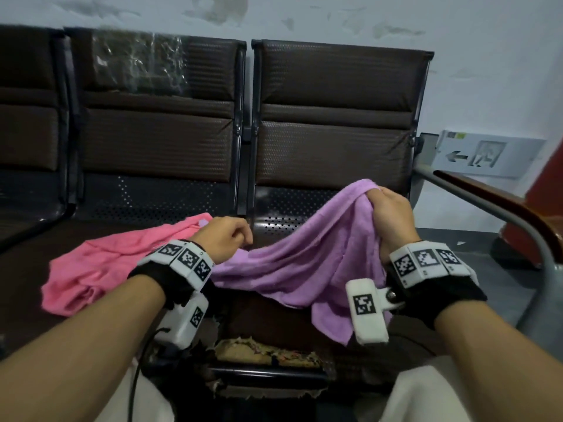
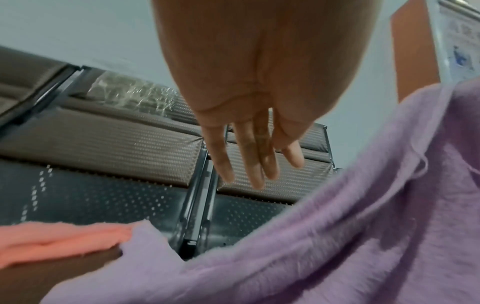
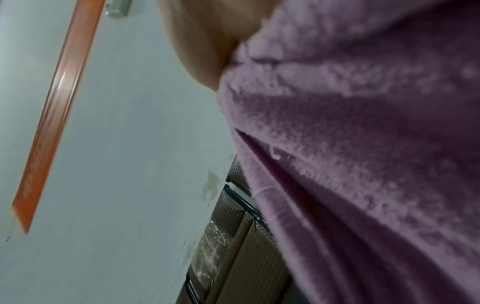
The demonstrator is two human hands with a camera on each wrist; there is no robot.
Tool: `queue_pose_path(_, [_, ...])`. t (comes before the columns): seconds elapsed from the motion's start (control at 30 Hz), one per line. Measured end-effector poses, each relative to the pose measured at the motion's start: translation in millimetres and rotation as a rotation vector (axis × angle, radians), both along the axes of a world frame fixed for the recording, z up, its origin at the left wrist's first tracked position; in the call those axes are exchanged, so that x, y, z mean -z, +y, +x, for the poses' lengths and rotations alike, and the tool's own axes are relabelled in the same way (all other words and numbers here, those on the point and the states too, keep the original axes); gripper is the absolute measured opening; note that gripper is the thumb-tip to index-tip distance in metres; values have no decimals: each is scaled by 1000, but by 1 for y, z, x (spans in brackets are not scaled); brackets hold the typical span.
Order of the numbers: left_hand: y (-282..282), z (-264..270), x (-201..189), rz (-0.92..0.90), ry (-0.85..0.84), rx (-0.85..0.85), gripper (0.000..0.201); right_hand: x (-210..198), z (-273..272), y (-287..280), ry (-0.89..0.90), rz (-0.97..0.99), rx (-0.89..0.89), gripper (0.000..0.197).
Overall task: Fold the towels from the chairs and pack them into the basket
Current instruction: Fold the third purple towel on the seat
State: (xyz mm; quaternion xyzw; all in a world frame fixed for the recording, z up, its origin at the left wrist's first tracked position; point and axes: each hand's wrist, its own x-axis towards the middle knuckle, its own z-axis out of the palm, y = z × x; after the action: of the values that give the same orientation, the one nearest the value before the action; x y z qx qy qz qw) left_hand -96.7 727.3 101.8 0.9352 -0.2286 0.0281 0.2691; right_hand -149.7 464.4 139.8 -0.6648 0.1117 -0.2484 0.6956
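A purple towel (image 1: 307, 263) hangs in a sag over the right chair seat (image 1: 286, 223). My right hand (image 1: 384, 200) grips a bunched corner of it, lifted above the seat. In the right wrist view the purple towel (image 3: 363, 144) fills the frame and hides the fingers. My left hand (image 1: 240, 236) hovers over the towel's low left end; in the left wrist view its fingers (image 2: 249, 164) are straight and hold nothing, with the purple towel (image 2: 337, 236) below. A crumpled pink towel (image 1: 103, 269) lies on the middle seat. No basket is in view.
A row of dark brown chairs (image 1: 158, 141) with perforated metal seats stands against a pale wall. The right seat's front edge is torn (image 1: 268, 354). A grey and brown armrest (image 1: 487, 202) runs along the right, with a red object (image 1: 545, 184) behind it.
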Motion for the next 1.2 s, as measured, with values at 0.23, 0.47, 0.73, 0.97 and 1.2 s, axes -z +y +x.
queue_pose_path(0.23, [-35, 0, 34, 203, 97, 174, 24, 17, 7, 9, 149, -45, -175, 20])
queue_pose_path(0.47, [-43, 32, 75, 534, 177, 155, 35, 35, 26, -12, 202, -37, -135, 18])
queue_pose_path(0.73, [-33, 54, 87, 640, 173, 166, 22, 73, 29, -21, 565, -420, -401, 9])
queue_pose_path(0.97, [-27, 53, 81, 523, 168, 125, 19, 91, 9, -8, 903, -1379, -560, 52])
queue_pose_path(1.2, [-22, 42, 64, 276, 203, 67, 21, 114, 9, 5, 1121, -1575, -587, 37])
